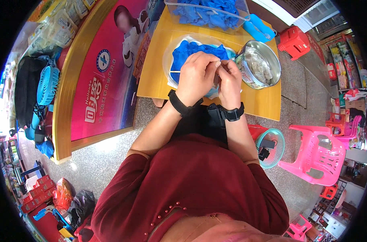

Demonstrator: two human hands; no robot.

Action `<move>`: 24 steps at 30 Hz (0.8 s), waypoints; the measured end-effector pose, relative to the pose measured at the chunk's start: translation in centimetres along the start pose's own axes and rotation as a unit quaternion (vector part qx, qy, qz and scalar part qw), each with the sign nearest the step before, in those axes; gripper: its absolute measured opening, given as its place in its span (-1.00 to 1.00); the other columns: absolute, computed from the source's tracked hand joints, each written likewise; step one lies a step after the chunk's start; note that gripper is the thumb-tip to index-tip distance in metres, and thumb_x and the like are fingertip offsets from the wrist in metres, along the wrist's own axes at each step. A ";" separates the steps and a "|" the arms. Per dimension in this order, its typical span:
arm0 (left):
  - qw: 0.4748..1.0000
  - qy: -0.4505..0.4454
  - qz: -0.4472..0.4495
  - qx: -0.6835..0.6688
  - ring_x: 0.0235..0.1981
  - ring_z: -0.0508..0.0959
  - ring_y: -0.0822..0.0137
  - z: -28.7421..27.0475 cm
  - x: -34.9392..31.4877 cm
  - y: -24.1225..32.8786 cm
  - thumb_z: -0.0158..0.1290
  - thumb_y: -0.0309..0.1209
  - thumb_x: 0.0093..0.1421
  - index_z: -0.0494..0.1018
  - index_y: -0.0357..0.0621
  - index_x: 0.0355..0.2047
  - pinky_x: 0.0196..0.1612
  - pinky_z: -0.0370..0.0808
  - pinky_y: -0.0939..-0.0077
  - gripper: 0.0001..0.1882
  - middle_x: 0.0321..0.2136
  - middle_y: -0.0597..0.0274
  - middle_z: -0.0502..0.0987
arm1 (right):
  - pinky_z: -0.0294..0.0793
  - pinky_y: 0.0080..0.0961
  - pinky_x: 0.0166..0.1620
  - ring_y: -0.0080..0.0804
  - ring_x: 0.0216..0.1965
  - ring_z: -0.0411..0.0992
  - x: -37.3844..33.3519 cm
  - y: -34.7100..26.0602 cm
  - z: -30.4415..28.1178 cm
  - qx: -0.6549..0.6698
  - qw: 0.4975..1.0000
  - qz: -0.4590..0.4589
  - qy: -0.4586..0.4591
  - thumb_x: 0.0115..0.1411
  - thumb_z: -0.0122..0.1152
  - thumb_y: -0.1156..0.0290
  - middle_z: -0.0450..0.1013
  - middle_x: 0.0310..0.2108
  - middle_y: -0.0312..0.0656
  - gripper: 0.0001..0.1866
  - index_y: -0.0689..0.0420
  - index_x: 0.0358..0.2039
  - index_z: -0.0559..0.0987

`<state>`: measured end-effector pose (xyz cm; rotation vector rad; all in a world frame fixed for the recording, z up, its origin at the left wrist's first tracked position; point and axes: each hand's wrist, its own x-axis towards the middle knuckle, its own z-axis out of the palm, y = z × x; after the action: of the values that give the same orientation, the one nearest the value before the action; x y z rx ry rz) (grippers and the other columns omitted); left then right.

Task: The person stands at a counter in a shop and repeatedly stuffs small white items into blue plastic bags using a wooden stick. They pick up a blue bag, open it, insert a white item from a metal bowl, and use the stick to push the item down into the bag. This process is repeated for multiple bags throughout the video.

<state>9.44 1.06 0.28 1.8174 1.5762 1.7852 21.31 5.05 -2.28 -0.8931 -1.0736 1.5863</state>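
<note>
My left hand (196, 77) and my right hand (230, 82) meet over a yellow table (151, 80), thumbs and fingertips pinched together. Whatever lies between the fingertips is too small and too covered to name. Right beneath them, a round pale tub (167, 56) holds crumpled blue material (183, 50); a thin white stick (175, 71) shows at its left side. Just right of my right hand stands a round metal tin (277, 66) with small clear packets (256, 66) in it.
Behind the tub is a clear plastic bin (231, 28) full of blue pieces, with a bright blue object (258, 29) beside it. A counter with a pink poster (107, 80) borders the left. Right of me are a teal basket (276, 155), a pink chair (322, 155) and a red stool (294, 42).
</note>
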 end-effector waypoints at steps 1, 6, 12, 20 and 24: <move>1.000 -0.010 -0.015 -0.011 -0.45 0.52 0.23 -0.1 0.1 0.2 0.17 -0.52 0.12 0.56 -0.19 -0.35 -0.34 0.44 0.40 -0.93 -0.51 0.16 0.52 | 0.22 -0.75 -0.43 -0.73 -0.47 0.31 0.1 0.0 -0.1 0.009 1.000 -0.019 -0.007 0.17 0.20 0.55 0.43 -0.45 -0.42 -0.93 0.18 -0.31 0.54; 0.995 -0.027 -0.067 -0.067 -0.34 0.49 0.41 -1.5 1.0 -1.7 0.12 -0.32 0.24 0.51 -0.22 -0.13 -0.26 0.44 0.49 -0.73 -0.32 0.22 0.55 | 0.24 -0.76 -0.37 -0.74 -0.46 0.29 -0.5 -1.5 0.0 0.000 0.995 -0.066 -0.069 0.16 0.25 0.55 0.41 -0.46 -0.44 -0.93 0.20 -0.33 0.55; 0.974 -0.065 -0.177 -0.128 -0.44 0.41 0.20 -0.6 0.4 -0.7 0.07 -0.19 0.28 0.42 -0.35 -0.30 -0.34 0.37 0.35 -0.63 -0.47 0.03 0.43 | 0.30 -0.74 -0.31 -0.74 -0.41 0.31 -0.8 -0.9 0.4 -0.012 0.996 -0.076 -0.041 0.18 0.26 0.53 0.43 -0.43 -0.42 -0.93 0.22 -0.33 0.55; 0.962 -0.007 -0.193 -0.192 -0.43 0.44 0.15 0.8 -0.2 -1.5 -0.04 -0.14 0.35 0.41 -0.32 -0.32 -0.32 0.39 0.33 -0.60 -0.47 -0.04 0.43 | 0.31 -0.71 -0.24 -0.70 -0.34 0.31 -2.5 -1.3 1.8 0.013 0.997 -0.067 -0.040 0.26 0.20 0.44 0.41 -0.35 -0.38 -0.78 0.29 -0.14 0.55; 0.942 -0.052 -0.255 -0.212 -0.38 0.41 0.40 0.3 -0.3 -1.3 -0.10 -0.12 0.39 0.43 -0.25 -0.28 -0.30 0.39 0.50 -0.62 -0.43 0.19 0.45 | 0.33 -0.58 -0.20 -0.53 -0.26 0.35 -2.8 -0.8 1.9 -0.126 0.980 -0.118 -0.098 0.32 0.12 0.33 0.37 -0.36 -0.24 -0.66 0.31 0.00 0.45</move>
<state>9.08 1.57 -0.90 1.1562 1.3283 1.5878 20.53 1.99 -0.77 -0.7519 -1.4896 1.3795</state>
